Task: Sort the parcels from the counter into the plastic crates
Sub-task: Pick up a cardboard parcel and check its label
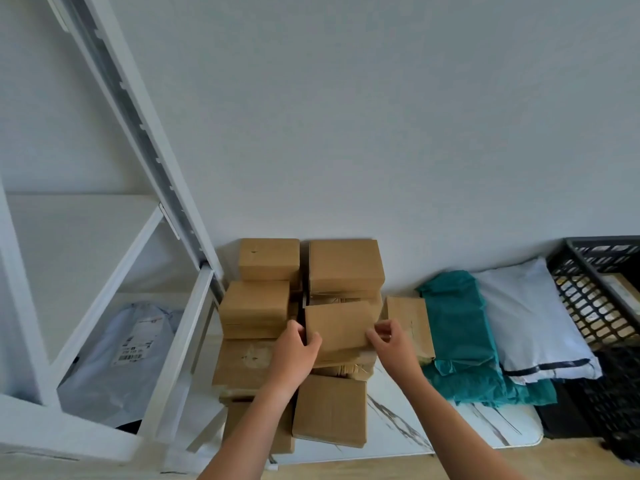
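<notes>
While hands [298, 348] [393, 341] grip box [337, 325] edges, stacks [256, 306] crowding

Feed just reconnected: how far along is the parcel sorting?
Early. Done: the black crate seems to hold at least one parcel. In hand: the left hand and right hand grip one tilted cardboard box atop the pile. Left: the other boxes, teal mailers and white mailer lie on the counter.
</notes>
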`<state>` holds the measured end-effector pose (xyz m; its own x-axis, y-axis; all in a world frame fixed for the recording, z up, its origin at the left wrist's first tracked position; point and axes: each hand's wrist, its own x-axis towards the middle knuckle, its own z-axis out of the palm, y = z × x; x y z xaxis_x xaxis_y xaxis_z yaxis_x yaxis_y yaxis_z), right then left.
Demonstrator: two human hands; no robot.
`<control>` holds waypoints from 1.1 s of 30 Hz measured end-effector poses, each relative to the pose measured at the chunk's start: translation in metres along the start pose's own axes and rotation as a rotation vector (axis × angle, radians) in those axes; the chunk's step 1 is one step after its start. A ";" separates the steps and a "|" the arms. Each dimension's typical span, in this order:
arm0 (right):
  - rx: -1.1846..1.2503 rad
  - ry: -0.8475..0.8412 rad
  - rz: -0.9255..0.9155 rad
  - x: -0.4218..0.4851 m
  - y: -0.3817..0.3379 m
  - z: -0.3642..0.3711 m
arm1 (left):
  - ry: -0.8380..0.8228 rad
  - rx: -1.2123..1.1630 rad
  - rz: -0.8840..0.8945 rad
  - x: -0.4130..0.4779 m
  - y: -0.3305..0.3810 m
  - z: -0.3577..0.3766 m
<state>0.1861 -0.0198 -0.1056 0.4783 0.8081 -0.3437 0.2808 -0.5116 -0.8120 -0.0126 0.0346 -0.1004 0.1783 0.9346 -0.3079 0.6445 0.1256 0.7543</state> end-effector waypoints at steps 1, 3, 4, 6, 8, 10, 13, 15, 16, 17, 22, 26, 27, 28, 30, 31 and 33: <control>0.005 0.021 -0.009 0.005 -0.006 -0.004 | 0.045 0.007 0.033 0.003 0.002 -0.002; 0.027 0.106 -0.037 0.017 -0.027 -0.017 | 0.148 -0.014 0.114 0.014 0.017 -0.012; 0.033 0.139 -0.048 0.027 -0.039 -0.024 | 0.178 -0.046 0.138 0.021 0.027 -0.017; 0.016 0.145 -0.060 0.048 -0.062 -0.033 | 0.188 -0.041 0.147 0.042 0.048 -0.025; -0.015 0.088 -0.021 0.072 -0.078 -0.035 | 0.161 -0.006 0.117 0.065 0.067 -0.029; -0.040 0.012 0.045 0.089 -0.086 -0.031 | 0.115 -0.011 0.064 0.084 0.081 -0.028; -0.046 -0.054 0.082 0.099 -0.085 -0.025 | 0.110 0.025 0.030 0.099 0.094 -0.022; -0.014 -0.051 0.092 0.097 -0.084 -0.024 | 0.105 0.046 0.029 0.098 0.099 -0.020; 0.025 -0.039 0.100 0.094 -0.085 -0.025 | 0.102 0.040 0.040 0.096 0.101 -0.020; 0.076 -0.021 0.108 0.091 -0.089 -0.029 | 0.103 0.030 0.053 0.093 0.104 -0.021; 0.265 0.054 0.078 0.070 -0.112 -0.062 | 0.167 -0.039 0.168 0.078 0.122 -0.034; 0.430 0.056 -0.055 0.037 -0.136 -0.103 | 0.286 -0.215 0.318 0.046 0.148 -0.056; 0.474 0.058 -0.110 0.026 -0.142 -0.113 | 0.327 -0.259 0.368 0.033 0.156 -0.062; 0.515 0.063 -0.173 0.013 -0.148 -0.123 | 0.373 -0.287 0.426 0.019 0.164 -0.068; 0.576 0.081 -0.308 -0.011 -0.157 -0.139 | 0.469 -0.317 0.555 -0.007 0.179 -0.076; 0.597 0.091 -0.365 -0.021 -0.160 -0.144 | 0.512 -0.325 0.614 -0.019 0.186 -0.079; 0.634 0.094 -0.439 -0.035 -0.162 -0.153 | 0.579 -0.340 0.701 -0.036 0.196 -0.084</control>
<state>0.2509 -0.0100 0.1097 0.5098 0.8555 0.0906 -0.0552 0.1376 -0.9889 0.0450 0.0532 0.1068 -0.0126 0.8417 0.5399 0.2660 -0.5176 0.8132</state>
